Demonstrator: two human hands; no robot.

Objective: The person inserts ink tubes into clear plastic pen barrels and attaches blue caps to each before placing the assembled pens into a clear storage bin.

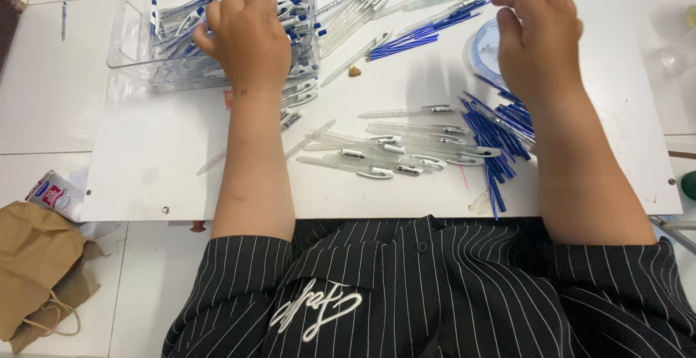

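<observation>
My left hand point(246, 35) reaches into a clear plastic box point(130, 35) full of assembled blue-capped pens point(181, 17), fingers curled over them; whether it grips one is hidden. My right hand point(536, 39) hovers over the far right of the white board point(145, 162), fingers pinched at the end of a bundle of blue ink refills point(428, 31). Clear empty pen barrels point(391, 151) lie in a pile between my forearms. A second heap of blue refills point(500, 137) lies by my right wrist.
A clear round tub point(480, 50) sits partly behind my right hand. A brown paper bag point(36, 271) and a small carton point(54, 195) lie at the lower left. More clear barrels point(355, 17) spread beside the box. A single pen point(64, 21) lies far left.
</observation>
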